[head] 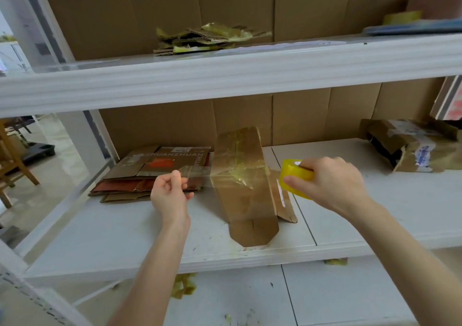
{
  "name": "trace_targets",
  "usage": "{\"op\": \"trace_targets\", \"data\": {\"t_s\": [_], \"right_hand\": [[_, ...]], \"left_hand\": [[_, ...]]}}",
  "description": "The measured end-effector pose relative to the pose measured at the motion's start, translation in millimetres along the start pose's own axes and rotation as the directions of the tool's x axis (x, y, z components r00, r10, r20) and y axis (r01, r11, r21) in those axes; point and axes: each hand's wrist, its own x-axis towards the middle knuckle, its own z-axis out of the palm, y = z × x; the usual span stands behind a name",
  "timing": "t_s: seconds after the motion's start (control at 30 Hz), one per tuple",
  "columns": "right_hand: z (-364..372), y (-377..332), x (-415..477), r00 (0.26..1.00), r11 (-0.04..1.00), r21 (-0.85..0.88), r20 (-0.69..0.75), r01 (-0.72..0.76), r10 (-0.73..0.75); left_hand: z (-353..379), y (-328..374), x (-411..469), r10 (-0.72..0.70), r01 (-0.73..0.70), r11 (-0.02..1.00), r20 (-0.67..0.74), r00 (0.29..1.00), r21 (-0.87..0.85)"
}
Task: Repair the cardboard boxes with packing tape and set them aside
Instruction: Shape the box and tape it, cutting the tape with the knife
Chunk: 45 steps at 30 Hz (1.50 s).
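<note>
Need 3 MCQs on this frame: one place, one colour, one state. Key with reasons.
1. Where is the flattened box stack?
A) left of the brown box
B) on the top shelf
C) on the floor

2. What colour is the tape roll?
A) blue
B) yellow
C) black

3. What is the left hand doing?
A) lying flat on the shelf
B) pinching the tape strip
C) holding scissors

Key:
1 A: the stack lies on the middle shelf, to the box's left.
2 B: the roll gripped by the right hand is yellow.
3 B: thumb and finger pinch the strip, which stretches across the box to the roll.
</note>
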Motion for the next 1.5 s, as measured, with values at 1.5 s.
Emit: {"op": "trace_targets", "data": {"t_s": [1.5], "right_hand": [[103.7, 42.6, 81.5, 0.983, 0.983, 0.117, 0.136, -0.138, 0.122]], "left_hand": [[68.2, -74.5, 36.1, 0.017, -0.177, 0.836, 0.299, 0.954, 0.519]]}}
